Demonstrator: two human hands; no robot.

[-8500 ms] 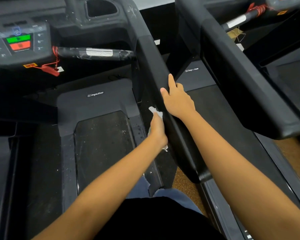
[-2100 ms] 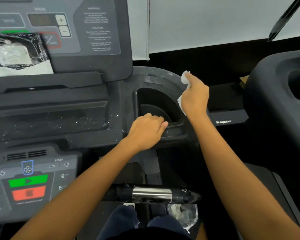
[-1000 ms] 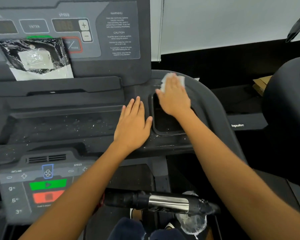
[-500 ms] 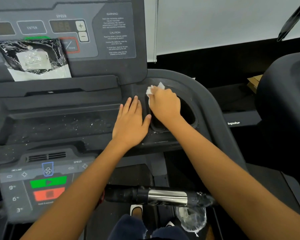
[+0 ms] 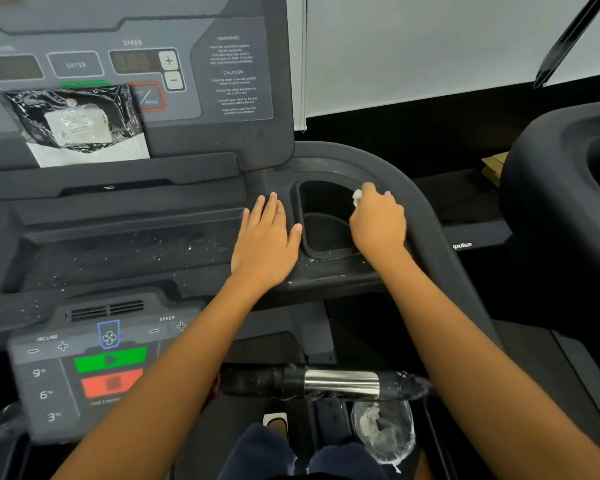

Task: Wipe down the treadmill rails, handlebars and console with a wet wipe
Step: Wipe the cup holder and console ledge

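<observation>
The left hand (image 5: 264, 240) lay flat, palm down, fingers straight and pressed together with the thumb out to the side. It rested on the dark console ledge (image 5: 194, 202) just left of the cup holder (image 5: 321, 220). The right hand (image 5: 378, 223) was curled at the cup holder's right rim, its fingers bunched round the wet wipe (image 5: 356, 197). The wipe sat against the inner wall near the upper right of the recess, at centre frame.

There were two hands, one wipe and one cup holder on this machine. One handlebar (image 5: 340, 384) with a single chrome band crossed the lower middle. On the lower-left panel sat one green button (image 5: 111, 362) above one red button (image 5: 110, 384). One plastic-wrapped packet (image 5: 73, 123) leaned on the upright console (image 5: 222, 140) at upper left. One wad of clear plastic film (image 5: 383, 429) hung below the handlebar.

Nearly all of the wipe was hidden inside the right hand; only a small white corner showed past the fingers. The lower-left panel was blurred, and the warning text on the console could not be read. A second treadmill (image 5: 561, 209) at the right was cut off by the frame edge, as was the console's left side.
</observation>
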